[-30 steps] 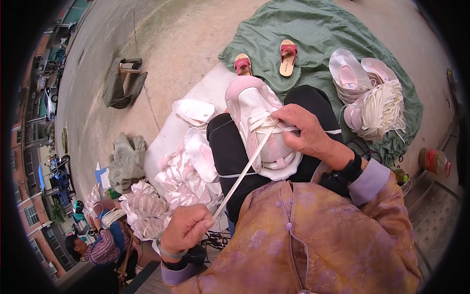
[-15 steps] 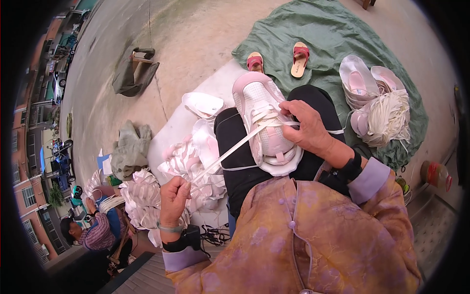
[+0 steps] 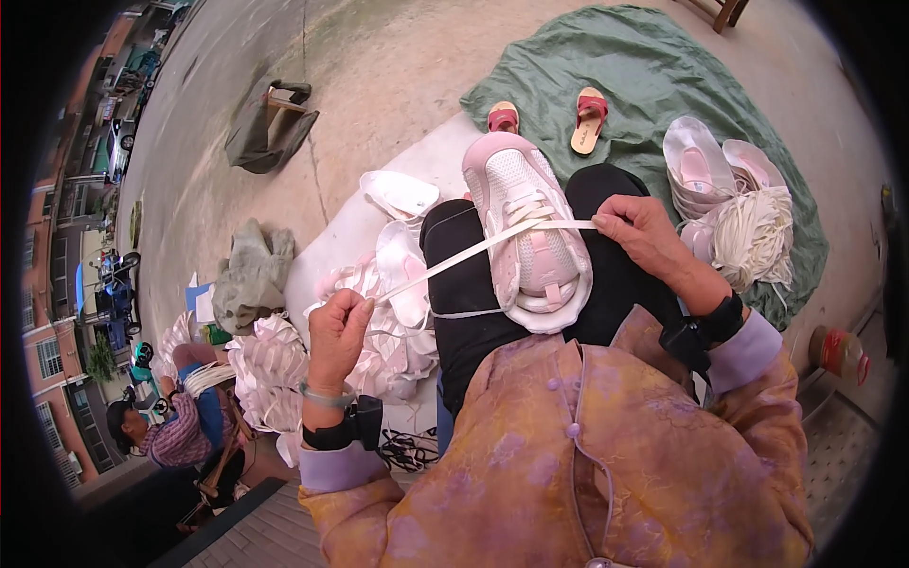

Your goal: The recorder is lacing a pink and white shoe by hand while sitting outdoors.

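A pink and white sneaker upper (image 3: 516, 194) lies across my lap between my black-trousered knees, its toe pointing away from me. Through its eyelets runs a flat white shoelace (image 3: 453, 259), drawn out to both sides. My left hand (image 3: 339, 333) pinches one end of the lace, low and left of the shoe. At the right, my right hand (image 3: 646, 241) pinches the other side of it close to the shoe. Between both hands the lace looks straight and taut, crossing over the tongue.
A bundle of white laces (image 3: 753, 237) and stacked uppers (image 3: 696, 163) lie on the green sheet (image 3: 653, 85) at right. Red sandals (image 3: 589, 121) rest ahead. More uppers (image 3: 402, 270) pile up at left, near a grey-green cloth (image 3: 254, 275). Another person (image 3: 185, 431) sits far left.
My right hand has moved right, off the shoe, drawing the lace out. My left hand has risen slightly. The lace crossing now lies flatter over the tongue.
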{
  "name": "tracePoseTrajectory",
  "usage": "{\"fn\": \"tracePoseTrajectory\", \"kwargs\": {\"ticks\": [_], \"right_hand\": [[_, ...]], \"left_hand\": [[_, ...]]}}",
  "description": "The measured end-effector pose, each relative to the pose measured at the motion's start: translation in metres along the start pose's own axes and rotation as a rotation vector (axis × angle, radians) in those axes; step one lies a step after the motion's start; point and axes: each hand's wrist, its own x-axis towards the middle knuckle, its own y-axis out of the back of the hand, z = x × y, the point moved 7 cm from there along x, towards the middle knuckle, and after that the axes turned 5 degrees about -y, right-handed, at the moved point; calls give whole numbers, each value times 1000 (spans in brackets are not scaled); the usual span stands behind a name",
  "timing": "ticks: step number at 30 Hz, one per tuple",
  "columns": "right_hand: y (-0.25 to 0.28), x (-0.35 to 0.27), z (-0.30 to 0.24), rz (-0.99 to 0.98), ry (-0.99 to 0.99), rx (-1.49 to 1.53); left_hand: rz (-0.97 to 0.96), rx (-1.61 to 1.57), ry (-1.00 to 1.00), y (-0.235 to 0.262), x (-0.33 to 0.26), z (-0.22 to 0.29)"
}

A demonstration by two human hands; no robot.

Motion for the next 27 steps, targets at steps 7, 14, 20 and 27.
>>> {"fn": "tracePoseTrajectory", "kwargs": {"ticks": [7, 14, 20, 27], "right_hand": [[4, -25, -33, 26, 369, -477], [94, -63, 13, 166, 601, -787], [252, -116, 91, 498, 481, -1026], [364, -134, 178, 765, -193, -486]], "left_hand": [[-90, -45, -55, -17, -16, 9], [178, 794, -585, 10, -66, -16], [393, 879, -133, 104, -118, -136], [564, 312, 385, 139, -115, -185]]}}
